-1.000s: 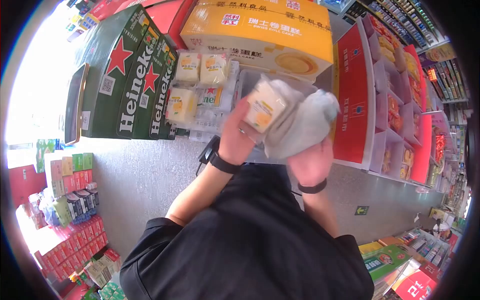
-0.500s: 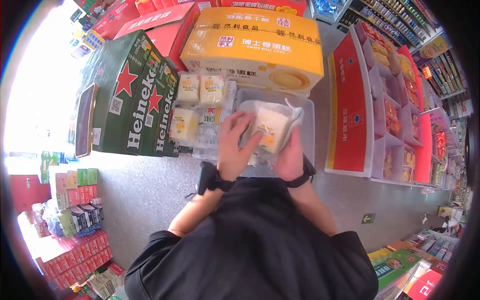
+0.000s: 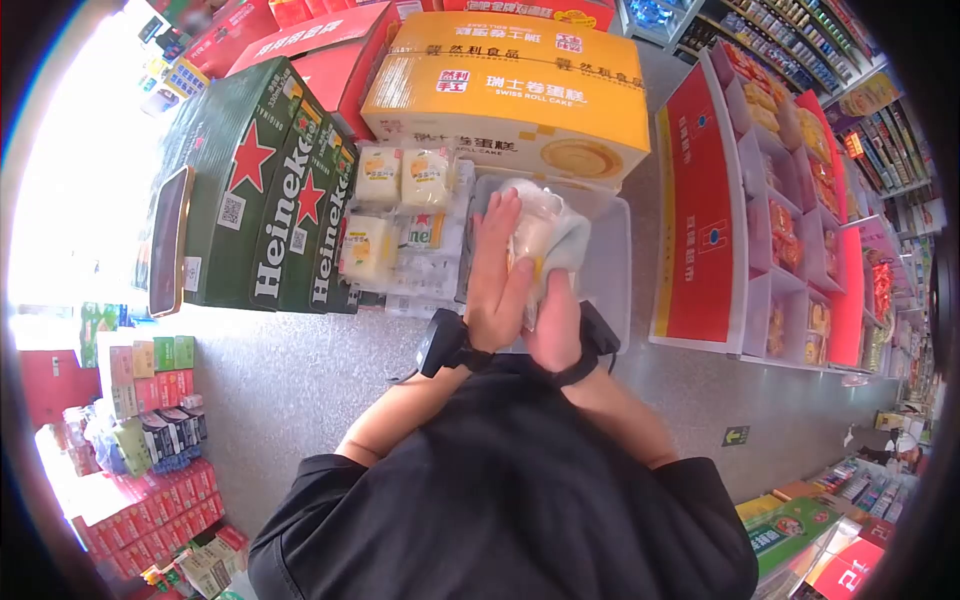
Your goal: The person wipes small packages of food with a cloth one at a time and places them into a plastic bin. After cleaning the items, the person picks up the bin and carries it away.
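Between my two hands is a cake in a clear plastic wrapper (image 3: pixel 532 228), tilted on its edge above a clear plastic tub (image 3: pixel 618 275). My left hand (image 3: pixel 494 275) lies along its left side with long, straightened fingers. At its lower right, my right hand (image 3: pixel 554 325) grips it, its fingers mostly hidden. A pale grey-white cloth (image 3: pixel 570 243) covers the pack's right side, near my right hand. Left of the tub, more wrapped cakes (image 3: pixel 427 178) and another wrapped cake (image 3: pixel 367 250) rest on a plastic-covered stack (image 3: pixel 425 268).
A yellow Swiss roll carton (image 3: pixel 510 90) stands behind the tub. Green Heineken boxes (image 3: pixel 245 190) are on the left, with a phone (image 3: pixel 173 240) upright against them. To the right is a red-sided display bin (image 3: pixel 697 230) of packaged snacks. Grey floor (image 3: pixel 290 370) shows between the displays.
The wrapped cake has turned from facing up to standing on its edge. My left hand has moved right, flat against its side, and my right hand has shifted lower and left.
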### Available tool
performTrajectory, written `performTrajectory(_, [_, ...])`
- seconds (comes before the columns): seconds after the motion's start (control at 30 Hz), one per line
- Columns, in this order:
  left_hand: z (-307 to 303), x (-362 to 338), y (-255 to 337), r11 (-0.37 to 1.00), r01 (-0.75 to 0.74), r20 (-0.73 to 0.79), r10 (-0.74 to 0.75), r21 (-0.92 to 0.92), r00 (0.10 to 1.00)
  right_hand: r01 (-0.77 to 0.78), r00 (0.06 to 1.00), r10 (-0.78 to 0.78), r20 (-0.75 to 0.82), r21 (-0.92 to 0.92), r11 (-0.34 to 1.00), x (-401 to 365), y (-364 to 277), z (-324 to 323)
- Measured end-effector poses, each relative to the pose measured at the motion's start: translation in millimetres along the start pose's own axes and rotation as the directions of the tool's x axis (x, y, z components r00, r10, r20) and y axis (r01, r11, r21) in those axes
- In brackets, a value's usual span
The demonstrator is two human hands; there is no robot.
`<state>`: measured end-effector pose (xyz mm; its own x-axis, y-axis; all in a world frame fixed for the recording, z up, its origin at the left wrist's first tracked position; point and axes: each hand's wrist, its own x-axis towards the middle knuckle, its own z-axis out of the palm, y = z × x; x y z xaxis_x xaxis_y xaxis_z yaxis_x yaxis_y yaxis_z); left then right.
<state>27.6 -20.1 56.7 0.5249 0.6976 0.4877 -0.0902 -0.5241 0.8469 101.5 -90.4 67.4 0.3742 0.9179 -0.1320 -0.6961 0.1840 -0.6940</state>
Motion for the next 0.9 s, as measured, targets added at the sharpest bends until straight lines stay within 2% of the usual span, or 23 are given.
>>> performTrajectory(0.07, [0.5,3.9,1.6,0.999,0.03,-0.021,-0.031,-0.039,0.999,0.013,0.999,-0.013,0.034,0.016,1.0,-4.7,9.6,-6.4])
performTrajectory(0.13, [-2.5,7.7,1.1,0.998,0.048,-0.012,-0.049,-0.052,0.999,0.03,0.999,-0.027,0.042,-0.063,0.998,-13.1,11.2,-5.2])
performTrajectory(0.3, [-1.3,0.6,-6.1,0.972,0.153,0.106,-0.136,-0.176,0.985,0.0,1.0,0.003,0.025,-0.104,0.995,-16.7,6.3,-16.1])
performTrajectory(0.4, [3.2,-11.7,-4.7,0.959,0.133,0.181,-0.088,-0.252,0.98,-0.007,1.0,0.006,-0.024,-0.034,0.999,-5.1,-16.4,-14.9])
performTrajectory(0.47, [8.5,-16.0,1.8,0.959,0.076,0.22,-0.014,-0.273,0.975,-0.067,0.998,0.068,0.002,0.164,0.984,9.5,-30.8,-24.6])
performTrajectory(0.53, [10.2,-16.8,7.7,0.977,0.02,0.181,0.019,-0.214,0.983,-0.103,0.995,0.101,0.023,0.297,0.949,14.7,-34.6,-26.0])
performTrajectory(0.63, [9.6,-10.4,-1.4,0.988,-0.113,0.117,0.125,-0.107,0.985,-0.16,0.98,0.186,-0.066,0.29,0.944,10.9,-32.7,-14.6])
performTrajectory(0.67, [10.3,-9.7,-2.8,0.988,-0.133,0.066,0.139,-0.083,0.988,-0.213,0.976,0.215,0.029,0.321,0.923,8.3,-27.3,-18.5])
performTrajectory(0.7, [9.5,-7.2,-1.7,0.987,-0.152,0.015,0.153,-0.057,0.988,-0.201,0.978,0.209,0.0,0.274,0.94,4.7,-25.2,-15.3])
performTrajectory(0.73, [3.4,-3.5,1.1,0.975,-0.189,0.037,0.186,0.118,0.982,-0.192,0.979,0.203,-0.028,0.226,0.955,1.0,-22.4,-10.0])
performTrajectory(0.77, [-0.7,-0.9,3.1,0.97,-0.165,0.04,0.16,0.178,0.986,-0.184,0.979,0.196,-0.056,0.178,0.967,-3.9,-18.7,-5.8])
performTrajectory(0.8, [-4.1,1.5,4.5,0.961,-0.142,0.042,0.135,0.239,0.99,-0.199,0.972,0.221,-0.08,0.223,0.954,-10.3,-12.5,-6.0])
performTrajectory(0.9, [-7.9,2.0,2.5,0.935,-0.02,0.033,0.009,0.353,0.999,-0.237,0.966,0.251,-0.06,0.175,0.956,-22.7,1.7,-16.0])
